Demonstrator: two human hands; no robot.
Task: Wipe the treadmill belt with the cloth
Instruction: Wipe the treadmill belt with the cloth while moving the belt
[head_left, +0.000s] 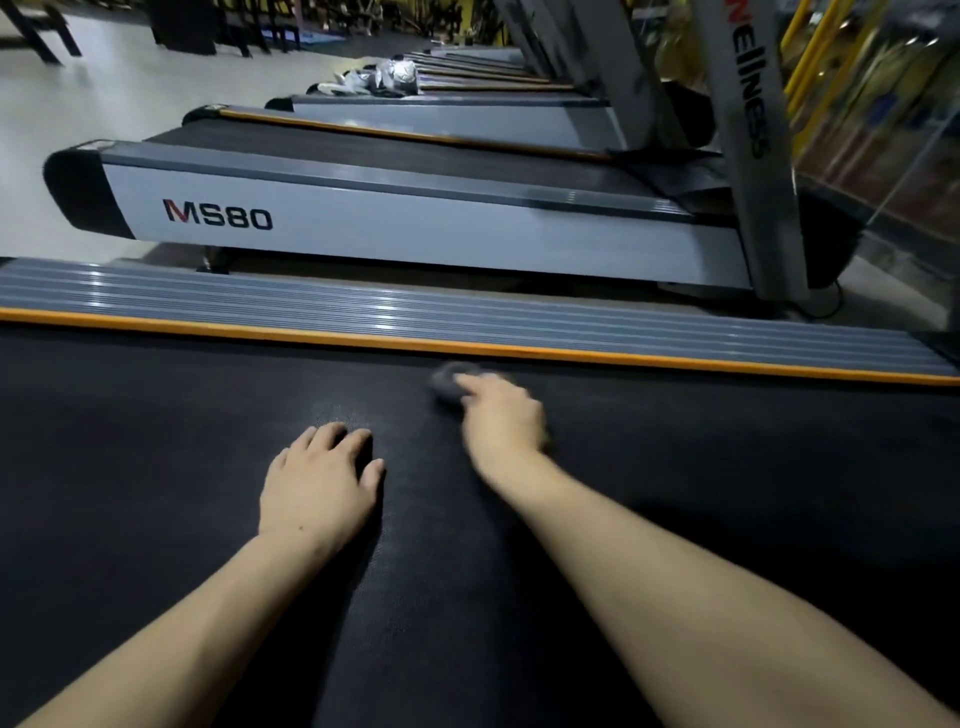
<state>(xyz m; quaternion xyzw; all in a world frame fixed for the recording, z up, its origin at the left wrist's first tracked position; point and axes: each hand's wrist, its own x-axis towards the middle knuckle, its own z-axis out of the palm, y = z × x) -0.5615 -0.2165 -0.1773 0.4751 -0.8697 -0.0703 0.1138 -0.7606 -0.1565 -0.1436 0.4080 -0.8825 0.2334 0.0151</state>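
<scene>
Treadmill belt (156, 467): black, finely textured, fills the lower half of the frame from edge to edge. Orange trim strip (363, 340): runs along the belt's far edge, from the left middle of the frame down toward the right. Ribbed grey side rail (311, 304): lies just beyond the strip, with light glinting on its ridges. Cloth (448, 383): small, dark grey, bunched, blurred; sits on the belt just right of frame centre, close below the orange strip. Right hand (501, 415): blurred, enters from the lower right on a bare forearm, palm down, fingers on top of the cloth with one finger stretched across it; whether the remaining fingers curl round the cloth or merely press it flat cannot be told through the blur. Left hand (319, 483): enters from the lower left, rests palm down on the belt at centre frame, fingers extended and slightly spread, holding nothing, well short of the cloth. Neighbouring treadmill (363, 228): grey side panel lettered "MS80", dark end cap at the left, spans the upper middle of the frame. Grey upright (748, 130): stands at the upper right, carrying partly legible lettering. Further treadmills (415, 119): recede in a row toward the top centre. Pale bundle (384, 78): lies on one of the distant decks, too small to identify. Light floor (78, 93): occupies the upper left.
</scene>
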